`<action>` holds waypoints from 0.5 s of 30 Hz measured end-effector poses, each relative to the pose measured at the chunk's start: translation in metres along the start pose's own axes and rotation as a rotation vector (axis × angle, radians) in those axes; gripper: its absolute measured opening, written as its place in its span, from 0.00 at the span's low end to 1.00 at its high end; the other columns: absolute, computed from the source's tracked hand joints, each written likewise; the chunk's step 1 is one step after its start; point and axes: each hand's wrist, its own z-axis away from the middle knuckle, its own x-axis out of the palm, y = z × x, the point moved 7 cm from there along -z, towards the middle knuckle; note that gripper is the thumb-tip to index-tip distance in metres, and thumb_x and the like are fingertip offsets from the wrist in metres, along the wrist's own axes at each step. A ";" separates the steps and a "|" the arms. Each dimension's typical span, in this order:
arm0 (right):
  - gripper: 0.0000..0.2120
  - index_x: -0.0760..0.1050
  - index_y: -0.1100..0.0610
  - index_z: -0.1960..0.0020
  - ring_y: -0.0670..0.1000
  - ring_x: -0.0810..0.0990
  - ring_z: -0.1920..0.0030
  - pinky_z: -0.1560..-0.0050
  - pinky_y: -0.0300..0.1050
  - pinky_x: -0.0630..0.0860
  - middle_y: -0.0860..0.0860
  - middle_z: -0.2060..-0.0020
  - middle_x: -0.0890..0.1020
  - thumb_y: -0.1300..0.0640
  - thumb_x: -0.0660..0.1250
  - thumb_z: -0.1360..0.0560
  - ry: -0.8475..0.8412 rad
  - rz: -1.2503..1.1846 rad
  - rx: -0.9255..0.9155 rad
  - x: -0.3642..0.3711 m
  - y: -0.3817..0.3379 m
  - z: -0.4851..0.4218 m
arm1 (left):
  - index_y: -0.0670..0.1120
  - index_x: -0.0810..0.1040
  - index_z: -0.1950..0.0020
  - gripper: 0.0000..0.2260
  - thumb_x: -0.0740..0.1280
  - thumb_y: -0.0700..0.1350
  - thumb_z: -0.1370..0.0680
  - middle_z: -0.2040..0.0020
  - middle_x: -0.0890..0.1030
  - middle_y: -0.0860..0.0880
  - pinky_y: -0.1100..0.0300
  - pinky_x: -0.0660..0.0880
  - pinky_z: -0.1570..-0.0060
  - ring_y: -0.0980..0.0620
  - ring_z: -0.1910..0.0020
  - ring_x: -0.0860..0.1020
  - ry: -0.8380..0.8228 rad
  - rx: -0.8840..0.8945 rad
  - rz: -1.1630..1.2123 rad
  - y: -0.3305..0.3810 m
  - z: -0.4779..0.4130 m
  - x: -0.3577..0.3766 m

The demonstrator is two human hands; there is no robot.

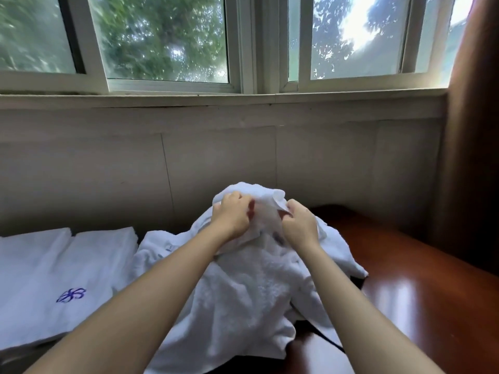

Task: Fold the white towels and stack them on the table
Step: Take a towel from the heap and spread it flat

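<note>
We see both hands raised over the table [421, 292], working at one crumpled white towel [243, 298]. The left hand [232, 217] has its fingers curled round a bunch of cloth at the top of the heap. The right hand [299, 225] pinches an edge just beside it. The rest of the towel hangs down and spreads over the dark wooden top between the forearms. To the left we find the folded towels [67, 260] lying flat, one marked with a blue emblem [71, 295]. A window [162, 39] runs along the wall behind.
</note>
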 end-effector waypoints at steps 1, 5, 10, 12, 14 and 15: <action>0.18 0.59 0.52 0.70 0.50 0.67 0.66 0.68 0.40 0.60 0.46 0.71 0.67 0.68 0.59 0.27 0.012 -0.076 -0.061 -0.004 -0.010 0.010 | 0.45 0.74 0.44 0.10 0.57 0.41 0.21 0.41 0.74 0.46 0.52 0.67 0.47 0.46 0.40 0.71 0.039 0.024 0.094 0.001 0.006 -0.007; 0.09 0.70 0.69 0.61 0.49 0.69 0.61 0.57 0.52 0.70 0.55 0.66 0.71 0.67 0.60 0.23 -0.178 -0.386 -0.155 0.000 -0.045 0.065 | 0.41 0.69 0.51 0.03 0.57 0.37 0.19 0.56 0.75 0.41 0.51 0.67 0.56 0.47 0.59 0.72 0.142 0.074 0.476 -0.001 0.055 -0.041; 0.11 0.71 0.72 0.62 0.48 0.72 0.60 0.55 0.45 0.69 0.54 0.62 0.73 0.63 0.63 0.27 -0.193 -0.580 -0.175 -0.009 -0.082 0.133 | 0.45 0.64 0.60 0.07 0.59 0.40 0.23 0.63 0.67 0.46 0.59 0.64 0.61 0.52 0.64 0.65 0.075 -0.026 0.808 -0.033 0.140 -0.056; 0.13 0.72 0.69 0.67 0.47 0.73 0.55 0.50 0.40 0.68 0.48 0.58 0.72 0.61 0.66 0.29 -0.122 -0.533 -0.180 -0.014 -0.086 0.158 | 0.47 0.68 0.60 0.08 0.60 0.44 0.21 0.65 0.69 0.51 0.69 0.65 0.65 0.57 0.67 0.67 0.104 -0.124 0.800 -0.059 0.171 -0.059; 0.11 0.73 0.59 0.72 0.44 0.71 0.44 0.41 0.37 0.64 0.44 0.49 0.72 0.58 0.67 0.32 -0.044 -0.408 -0.264 -0.021 -0.094 0.185 | 0.50 0.72 0.57 0.07 0.63 0.53 0.23 0.58 0.74 0.54 0.72 0.67 0.56 0.64 0.59 0.72 0.071 -0.159 0.756 -0.072 0.198 -0.059; 0.11 0.73 0.56 0.73 0.42 0.70 0.40 0.38 0.38 0.62 0.45 0.44 0.73 0.58 0.67 0.33 -0.064 -0.361 -0.324 -0.019 -0.098 0.197 | 0.51 0.74 0.56 0.07 0.66 0.54 0.25 0.56 0.77 0.55 0.68 0.68 0.50 0.62 0.54 0.74 0.000 -0.168 0.682 -0.077 0.211 -0.056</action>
